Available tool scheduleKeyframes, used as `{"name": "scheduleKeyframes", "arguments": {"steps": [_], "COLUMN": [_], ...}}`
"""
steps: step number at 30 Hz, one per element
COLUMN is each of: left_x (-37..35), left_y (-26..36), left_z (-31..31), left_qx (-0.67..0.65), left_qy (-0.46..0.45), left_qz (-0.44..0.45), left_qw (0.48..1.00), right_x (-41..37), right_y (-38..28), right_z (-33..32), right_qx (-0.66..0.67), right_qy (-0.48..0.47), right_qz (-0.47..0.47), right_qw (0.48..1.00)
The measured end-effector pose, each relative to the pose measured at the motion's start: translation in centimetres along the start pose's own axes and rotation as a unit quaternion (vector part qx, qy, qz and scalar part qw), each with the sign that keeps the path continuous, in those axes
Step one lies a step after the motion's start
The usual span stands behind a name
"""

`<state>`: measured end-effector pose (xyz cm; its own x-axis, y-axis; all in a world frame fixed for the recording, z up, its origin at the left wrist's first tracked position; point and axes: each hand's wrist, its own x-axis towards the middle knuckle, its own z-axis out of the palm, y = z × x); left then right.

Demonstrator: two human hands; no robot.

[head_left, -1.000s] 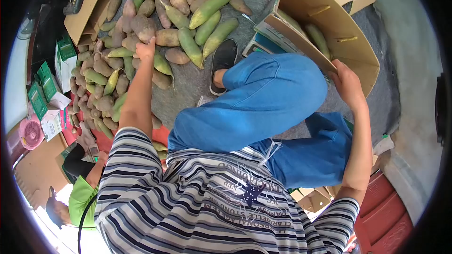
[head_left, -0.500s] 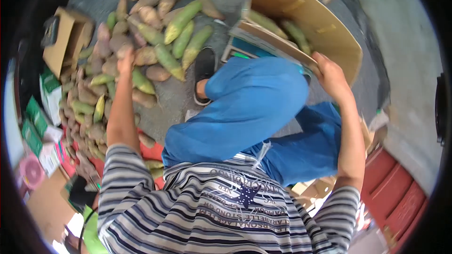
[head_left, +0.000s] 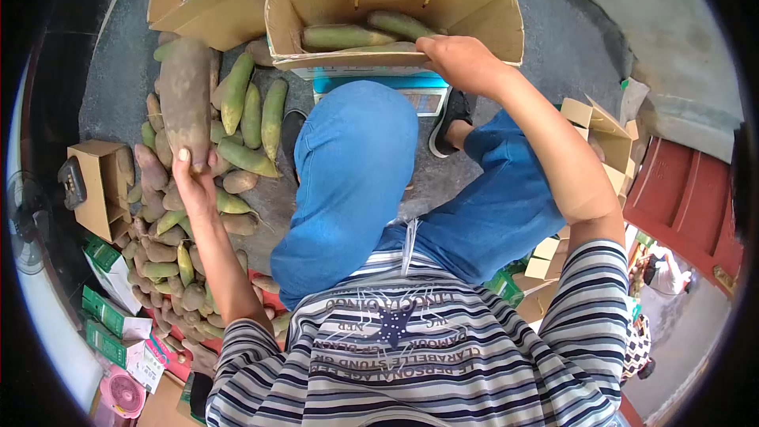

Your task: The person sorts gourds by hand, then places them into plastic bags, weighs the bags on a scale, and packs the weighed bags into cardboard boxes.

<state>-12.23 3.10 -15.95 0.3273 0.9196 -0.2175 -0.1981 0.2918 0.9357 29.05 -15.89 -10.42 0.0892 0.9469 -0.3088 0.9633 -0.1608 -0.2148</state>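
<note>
At the upper left, a large brownish root point(head_left: 186, 95) is held lengthwise over the heap, its thick end pointing away from the person. The left hand point(head_left: 194, 174) is closed around its narrower near end, thumb along the top. Beneath and beside it lies a heap of roots point(head_left: 166, 251), brown and pinkish, with several long green ones point(head_left: 236, 93) among them, some tipped with yellow.

Right of the heap, an open cardboard box point(head_left: 482, 32) holds more green roots point(head_left: 348, 37) lying on its bottom. The right hand point(head_left: 466, 65) grips the near rim toward its right side. Two short yellow cords show on the far inner wall; the pale printing on the outside of the near wall is too hidden to read. The box sits on a teal scale point(head_left: 424, 101), partly covered by the person's blue knee.

Beyond the heap stands another cardboard box with pale cloth in it; at far left, a smaller box has a dark device against its side. Lower left are green-and-white cartons point(head_left: 105, 316) and a pink basket-like object point(head_left: 123, 392). The striped shirt point(head_left: 395, 356) carries "LE PERSONAL", "CLARABELLE" and "DAMOUR" around a dark star.
</note>
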Motion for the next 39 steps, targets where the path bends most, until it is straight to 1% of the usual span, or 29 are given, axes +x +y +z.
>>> {"name": "scheduleKeyframes", "arguments": {"steps": [1, 3, 5, 7, 9, 10, 12, 14, 15, 16, 17, 19, 21, 23, 25, 27, 29, 31, 32, 35, 36, 39], "left_x": [0.5, 1.7, 3.0, 4.6, 6.5, 6.2, 5.5, 6.0, 6.3, 6.4, 6.6, 9.0, 9.9, 9.1, 8.4, 7.8, 6.9, 6.1, 6.1, 7.1, 9.1, 12.4], "left_y": [1.9, 4.6, 5.7, 6.1, 4.6, 4.4, 4.6, 4.5, 4.5, 4.6, 4.1, 1.7, -1.2, -3.7, -8.7, -13.2, -14.6, -15.0, -14.9, -13.8, -17.0, -20.5], "left_z": [1.9, 5.6, 10.8, 15.9, 19.9, 21.6, 24.3, 23.4, 22.6, 21.5, 19.7, 13.4, 6.4, 1.1, -4.9, -9.2, -10.5, -8.9, -8.0, -5.0, -7.4, -8.9], "left_qx": [0.051, 0.09, 0.145, 0.204, 0.287, 0.364, 0.508, 0.417, 0.369, 0.33, 0.282, 0.314, 0.403, 0.555, 0.62, 0.637, 0.649, 0.657, 0.651, 0.612, 0.636, 0.635], "left_qy": [-0.035, -0.145, -0.205, -0.332, -0.409, -0.408, -0.394, -0.351, -0.327, -0.286, -0.222, -0.141, -0.09, -0.066, -0.036, -0.008, 0.019, 0.044, 0.039, 0.039, 0.05, 0.059], "left_qz": [0.037, 0.048, 0.062, 0.033, 0.026, 0.084, 0.199, 0.183, 0.173, 0.191, 0.171, 0.177, 0.111, 0.03, 0.056, 0.033, 0.017, 0.011, 0.006, 0.046, 0.102, 0.06], "left_qw": [0.997, 0.984, 0.966, 0.92, 0.866, 0.833, 0.74, 0.818, 0.852, 0.879, 0.917, 0.922, 0.904, 0.829, 0.782, 0.77, 0.76, 0.753, 0.758, 0.789, 0.764, 0.768], "right_x": [0.0, -0.1, -0.1, -0.2, -0.2, -0.2, -0.2, -0.5, -0.7, -0.8, -0.6, -0.4, -0.2, -0.3, -0.5, -0.4, -0.3, -0.2, -0.1, -0.2, -0.1, -0.1], "right_y": [0.0, 0.0, -0.1, -0.1, 0.0, -0.1, -0.1, 0.1, 0.2, 0.2, 0.3, 0.4, 0.3, -0.2, -0.2, -0.1, -0.4, -0.4, 0.0, -1.0, -1.1, -0.8], "right_z": [0.0, 0.0, 0.0, 0.3, 0.3, 0.4, 0.3, 0.6, 0.6, 0.3, 0.1, 0.0, 0.2, -0.1, -0.4, -0.4, -0.8, -0.8, -0.6, -1.5, -1.5, -1.2], "right_qx": [0.001, -0.003, -0.013, -0.019, -0.025, -0.025, -0.023, -0.014, -0.014, -0.014, -0.011, -0.003, 0.005, 0.022, 0.037, 0.054, 0.051, 0.057, 0.041, 0.049, 0.048, 0.043], "right_qy": [0.0, -0.002, -0.009, -0.005, -0.008, -0.012, -0.01, -0.001, 0.037, 0.074, 0.055, 0.016, -0.022, 0.005, 0.014, 0.009, 0.003, -0.001, -0.013, -0.013, -0.015, -0.021], "right_qz": [-0.001, -0.002, -0.002, -0.012, -0.013, -0.009, -0.012, -0.019, -0.041, -0.065, -0.066, -0.05, -0.028, -0.038, -0.042, -0.044, -0.042, -0.032, -0.025, -0.018, -0.015, -0.002], "right_qw": [1.0, 1.0, 1.0, 1.0, 1.0, 1.0, 1.0, 1.0, 0.998, 0.995, 0.996, 0.999, 0.999, 0.999, 0.998, 0.998, 0.998, 0.998, 0.999, 0.999, 0.999, 0.999]}}
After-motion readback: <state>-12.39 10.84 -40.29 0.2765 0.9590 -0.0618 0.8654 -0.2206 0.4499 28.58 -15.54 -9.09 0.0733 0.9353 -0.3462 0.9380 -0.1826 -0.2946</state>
